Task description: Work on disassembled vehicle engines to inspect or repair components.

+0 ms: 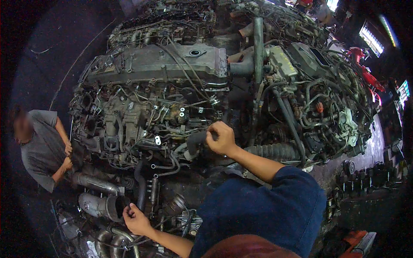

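Observation:
My right hand (221, 138) is curled round the end of a bent black rubber hose (197, 141) at the front side of a large engine (155, 64). Low on the left, my left hand (137, 220) has its fingers bent together beside the dark open end of a wide silver pipe (92, 205). Whether anything sits between those fingertips is hidden from me. A long black hose (140, 180) hangs just above that hand, and thin metal pipes (167, 172) run between my two hands.
A second engine (318, 99) with many hoses and a ribbed duct (275, 151) stands to the right. More engines lie behind. At the far left is another person in a grey shirt (43, 148), hands held together. Loose pipes (116, 241) lie at lower left.

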`<state>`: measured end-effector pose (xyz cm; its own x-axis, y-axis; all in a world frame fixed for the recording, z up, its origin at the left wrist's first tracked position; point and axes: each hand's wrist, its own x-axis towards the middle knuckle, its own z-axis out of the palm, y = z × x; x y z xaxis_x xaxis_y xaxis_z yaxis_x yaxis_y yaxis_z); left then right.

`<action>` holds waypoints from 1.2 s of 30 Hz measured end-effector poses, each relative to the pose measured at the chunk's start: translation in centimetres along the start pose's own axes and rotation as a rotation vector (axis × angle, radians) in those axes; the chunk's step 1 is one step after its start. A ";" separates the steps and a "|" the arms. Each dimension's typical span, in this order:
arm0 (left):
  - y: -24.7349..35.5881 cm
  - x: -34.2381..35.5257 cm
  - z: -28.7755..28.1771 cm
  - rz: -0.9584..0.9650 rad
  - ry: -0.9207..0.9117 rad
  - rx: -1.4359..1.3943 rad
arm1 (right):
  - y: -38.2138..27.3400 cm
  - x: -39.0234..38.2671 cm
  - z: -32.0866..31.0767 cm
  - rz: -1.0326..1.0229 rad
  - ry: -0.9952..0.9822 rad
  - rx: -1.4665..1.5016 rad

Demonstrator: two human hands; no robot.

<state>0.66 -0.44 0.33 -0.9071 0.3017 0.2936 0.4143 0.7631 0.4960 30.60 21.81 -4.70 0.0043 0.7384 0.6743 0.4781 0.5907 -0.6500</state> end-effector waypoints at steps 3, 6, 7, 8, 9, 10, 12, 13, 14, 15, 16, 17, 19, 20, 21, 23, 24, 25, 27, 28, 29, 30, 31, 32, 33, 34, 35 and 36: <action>-0.1 0.0 0.1 0.014 0.009 -0.012 | 0.0 0.0 0.0 0.001 0.003 0.006; -0.2 0.0 0.1 0.025 0.019 0.013 | 0.1 -0.1 0.0 0.000 0.000 0.002; -0.2 0.0 0.1 0.025 0.019 0.013 | 0.1 0.0 0.0 -0.004 0.000 -0.004; -0.1 0.0 0.1 0.023 0.022 0.014 | 0.1 0.0 0.0 -0.004 0.000 -0.004; -0.1 0.0 0.1 0.021 0.024 0.016 | 0.1 -0.1 0.0 -0.006 -0.002 -0.001; -0.1 0.0 0.1 0.021 0.025 0.016 | 0.2 -0.1 0.0 -0.008 -0.004 0.002; -0.2 0.1 0.1 0.012 0.010 0.016 | 0.1 -0.1 0.0 -0.010 0.001 -0.003; -0.3 0.2 0.2 0.012 0.010 0.017 | 0.1 -0.1 0.0 -0.010 0.005 -0.008; -0.5 0.3 0.2 0.002 -0.013 0.002 | 0.1 -0.1 0.0 -0.010 0.005 -0.008; -0.6 0.3 0.3 -0.008 -0.035 -0.012 | 0.0 -0.1 -0.1 -0.010 0.004 -0.005; -0.7 0.3 0.2 -0.008 -0.035 -0.012 | -0.1 -0.1 -0.1 -0.010 0.003 -0.001; -0.7 0.3 0.2 -0.005 -0.034 -0.014 | -0.1 -0.1 -0.1 -0.010 0.003 -0.001; -0.7 0.3 0.2 -0.002 -0.033 -0.016 | -0.1 -0.1 -0.1 0.005 -0.013 0.001; -0.8 0.3 0.3 -0.004 -0.030 -0.020 | -0.1 -0.1 -0.1 0.004 -0.013 0.002; -0.9 0.3 0.3 -0.006 -0.027 -0.025 | -0.1 -0.1 0.0 0.005 -0.009 0.007; -0.8 0.3 0.4 -0.001 -0.027 -0.016 | -0.1 -0.1 -0.1 0.007 -0.001 0.011; -0.7 0.3 0.4 0.002 -0.028 -0.008 | 0.0 -0.1 -0.1 0.005 0.002 0.009; -0.7 0.3 0.3 0.002 -0.028 -0.008 | 0.0 -0.1 -0.1 0.003 0.003 0.008; -0.7 0.3 0.3 -0.007 -0.035 -0.015 | 0.0 -0.1 0.0 0.001 0.002 0.002; -0.7 0.2 0.3 -0.008 -0.034 -0.015 | -0.1 -0.1 0.0 0.000 0.001 -0.005; -0.6 0.2 0.3 0.007 -0.015 -0.005 | -0.1 -0.1 0.0 -0.001 0.001 -0.004; -0.6 0.2 0.3 0.022 0.004 0.005 | 0.0 -0.1 0.0 -0.003 0.005 -0.004; -0.5 0.1 0.2 0.022 0.003 0.005 | 0.0 -0.1 0.0 -0.005 0.010 -0.004; -0.4 0.1 0.1 0.020 0.001 0.006 | 0.0 -0.1 0.0 -0.005 0.010 -0.005; -0.3 0.1 0.1 0.019 -0.001 0.007 | -0.1 -0.1 0.0 -0.001 0.006 -0.003; -0.3 0.1 0.1 0.018 0.000 0.007 | -0.1 -0.1 0.0 0.002 0.002 0.000; -0.4 0.1 0.1 0.012 -0.008 0.005 | -0.1 -0.1 0.0 0.002 0.002 0.001; -0.4 0.1 0.1 0.006 -0.015 0.004 | 0.0 -0.2 0.0 0.002 0.001 -0.002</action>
<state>0.39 -0.63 0.07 -0.9056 0.3147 0.2844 0.4195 0.7636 0.4909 30.62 21.65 -4.80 0.0061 0.7394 0.6733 0.4795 0.5887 -0.6508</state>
